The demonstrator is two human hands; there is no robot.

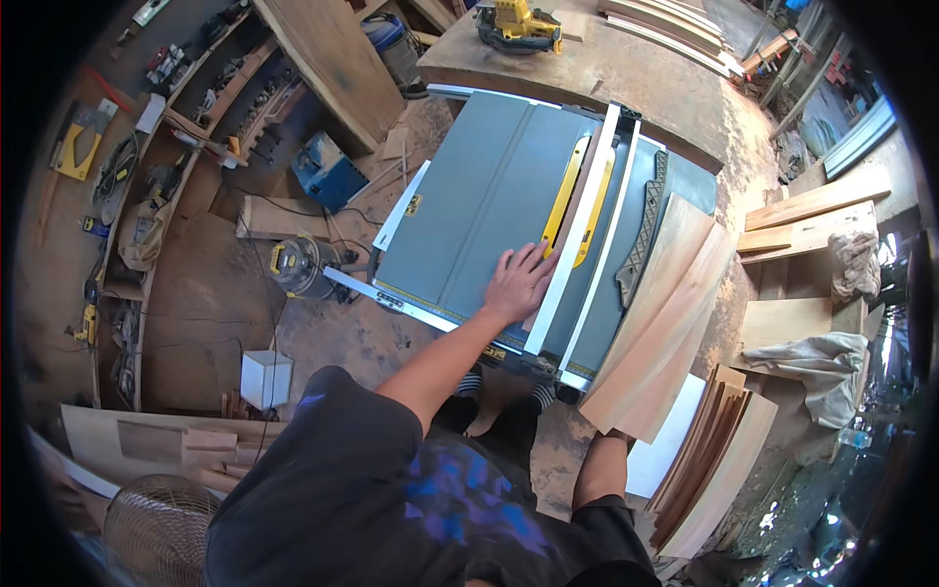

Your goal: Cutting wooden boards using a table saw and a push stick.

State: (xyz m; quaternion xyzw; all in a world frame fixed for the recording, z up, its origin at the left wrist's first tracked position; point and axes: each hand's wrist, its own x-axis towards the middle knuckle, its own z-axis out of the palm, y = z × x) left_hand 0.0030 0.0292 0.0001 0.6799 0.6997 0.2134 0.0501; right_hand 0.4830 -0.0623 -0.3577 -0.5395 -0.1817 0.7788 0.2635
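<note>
My left hand [518,282] lies on the grey table saw [469,215], fingers stretched out and apart. Its fingertips reach beside the yellow blade insert [564,201]. Between insert and fence [579,227] runs a narrow brown wood strip [590,181], which the hand's right side appears to touch. My right hand [614,436] is at the near end of pale wooden boards [665,318] overlapping the saw's right side; its fingers are hidden under them, so their grip does not show. A dark push stick [643,233] lies left of the boards.
A workbench [460,57] behind the saw carries a yellow power tool [518,26] and stacked planks [675,29]. Left of the saw stand a shop vacuum [301,266] and a blue box [335,172], with cables on the floor. Stacked wood strips [699,455] stand near right.
</note>
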